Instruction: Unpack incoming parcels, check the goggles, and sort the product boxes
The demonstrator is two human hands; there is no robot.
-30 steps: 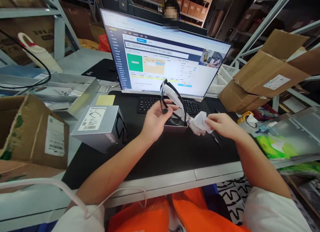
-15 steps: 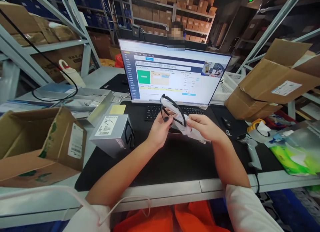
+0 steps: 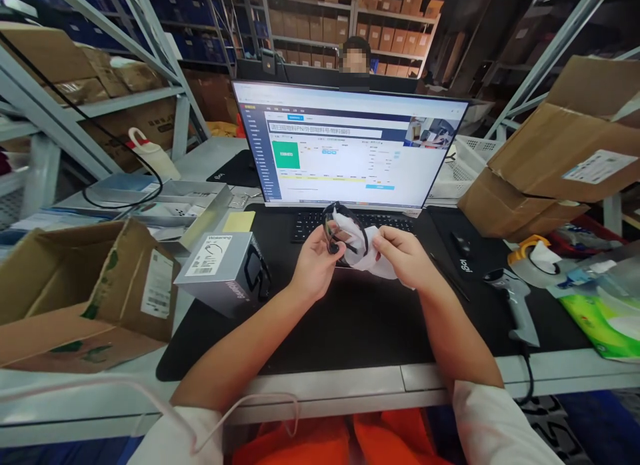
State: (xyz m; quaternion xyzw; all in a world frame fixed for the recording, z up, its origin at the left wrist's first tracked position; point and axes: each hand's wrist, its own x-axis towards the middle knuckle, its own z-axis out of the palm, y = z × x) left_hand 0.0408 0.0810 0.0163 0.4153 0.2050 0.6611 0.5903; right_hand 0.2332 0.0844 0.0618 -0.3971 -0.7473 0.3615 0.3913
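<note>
Behind the desk [image 3: 350,388], shelving [image 3: 353,15] is holding boxes [image 3: 387,38]. I am positioning the headset [image 3: 367,242] between the hands, before the keyboard [image 3: 393,221]: the left hand [image 3: 314,268] is pinching its left end, the right hand [image 3: 404,255] is pinching a white sheet [image 3: 380,268] against it. I am advising steady left support, light sheet tension and no flexing.

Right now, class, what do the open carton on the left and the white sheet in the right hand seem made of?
Open carton: cardboard, matte brown, judging by its flat, folded panels. White sheet: perhaps tissue or thin cloth, matte, since it looks soft and rumpled.
</note>
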